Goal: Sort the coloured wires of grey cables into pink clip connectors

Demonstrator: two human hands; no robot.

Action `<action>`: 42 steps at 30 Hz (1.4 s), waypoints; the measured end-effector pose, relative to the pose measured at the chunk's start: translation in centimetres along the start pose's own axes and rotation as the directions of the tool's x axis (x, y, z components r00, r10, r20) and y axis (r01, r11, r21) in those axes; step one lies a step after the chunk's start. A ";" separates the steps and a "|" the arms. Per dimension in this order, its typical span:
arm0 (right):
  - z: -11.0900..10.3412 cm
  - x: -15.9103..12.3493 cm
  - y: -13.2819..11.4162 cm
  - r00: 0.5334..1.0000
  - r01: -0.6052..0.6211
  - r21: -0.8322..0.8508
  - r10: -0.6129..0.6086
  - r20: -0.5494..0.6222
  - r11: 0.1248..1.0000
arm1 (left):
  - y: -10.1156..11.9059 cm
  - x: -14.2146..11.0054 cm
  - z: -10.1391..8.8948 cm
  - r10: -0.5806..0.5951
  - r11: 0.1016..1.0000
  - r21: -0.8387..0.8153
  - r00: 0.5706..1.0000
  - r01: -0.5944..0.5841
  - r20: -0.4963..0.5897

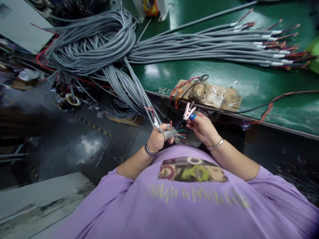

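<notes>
My left hand point(157, 139) is closed around the end of a grey cable point(170, 134), close to my shirt. Thin coloured wires point(181, 133) fan out of that end towards the right: green, orange, blue and others. Further grey cables run down from the bench into the same hand, one with a white band point(156, 121) and bare reddish wire ends. My right hand point(202, 128) pinches a pale pink clip point(188, 111) just below the bench edge. Something blue shows at the thumb; I cannot tell whether it is tape or part of the clip.
A large coil of grey cable point(92, 43) lies on the green bench point(259, 78). From it a bundle of cables point(199, 49) stretches right, ending in white bands and stripped wires. A worn wooden block point(224, 97) with red and black leads sits at the bench edge. More cable point(117, 108) lies below.
</notes>
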State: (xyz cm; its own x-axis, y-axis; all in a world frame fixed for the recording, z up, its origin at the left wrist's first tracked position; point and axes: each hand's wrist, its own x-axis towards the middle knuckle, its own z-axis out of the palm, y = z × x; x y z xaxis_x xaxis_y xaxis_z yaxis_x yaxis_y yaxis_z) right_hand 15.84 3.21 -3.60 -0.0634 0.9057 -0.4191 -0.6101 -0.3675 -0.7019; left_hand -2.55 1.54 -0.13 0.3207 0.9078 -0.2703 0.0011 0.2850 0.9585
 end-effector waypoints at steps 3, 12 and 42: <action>-0.5 0.2 -0.8 0.993 -0.068 0.076 0.060 0.105 0.995 | 1.1 -0.1 0.5 -0.029 0.999 -0.044 1.000 0.029 -0.007; 0.4 1.3 0.0 0.970 0.168 -0.024 -0.161 0.181 0.986 | 2.6 1.2 2.6 -0.047 0.997 -0.066 0.998 0.050 0.040; 1.5 0.7 -0.6 0.980 -0.096 0.161 0.065 0.185 0.982 | 1.7 1.3 1.6 -0.090 0.993 -0.068 0.992 0.097 0.088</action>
State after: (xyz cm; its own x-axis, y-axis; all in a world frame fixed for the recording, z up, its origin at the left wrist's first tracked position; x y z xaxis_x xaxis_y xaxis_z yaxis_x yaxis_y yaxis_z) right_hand 14.97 4.41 -2.58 -0.2486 0.9031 -0.3500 -0.7206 -0.4139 -0.5562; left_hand -0.56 2.72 1.27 0.4013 0.8477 -0.3469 -0.0320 0.3915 0.9196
